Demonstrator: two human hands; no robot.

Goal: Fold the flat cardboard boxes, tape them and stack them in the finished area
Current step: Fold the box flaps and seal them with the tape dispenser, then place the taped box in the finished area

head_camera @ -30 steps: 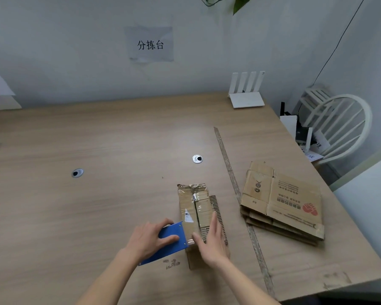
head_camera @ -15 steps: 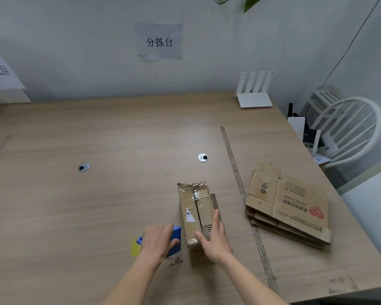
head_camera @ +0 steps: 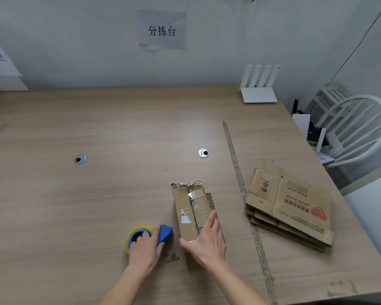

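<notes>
A small folded cardboard box (head_camera: 191, 205) stands on the wooden table (head_camera: 97, 194), its top flaps covered with shiny clear tape. My right hand (head_camera: 207, 241) lies flat on the near end of the box top, fingers straight. Left of the box, my left hand (head_camera: 144, 249) grips a blue tape dispenser (head_camera: 164, 234) with a yellow-rimmed tape roll (head_camera: 136, 232); the dispenser sits down at the table surface. A pile of flat cardboard boxes (head_camera: 295, 208) with red print lies to the right.
A grey tape strip (head_camera: 240, 183) runs along the table between the box and the flat pile. A white router (head_camera: 259, 89) stands at the back right. A white chair (head_camera: 359, 130) is beyond the table's right edge. Paper signs hang on the wall.
My left hand has carried the tape dispenser away from the box's left side, leftward and down to the table. My right hand stays on the box top.
</notes>
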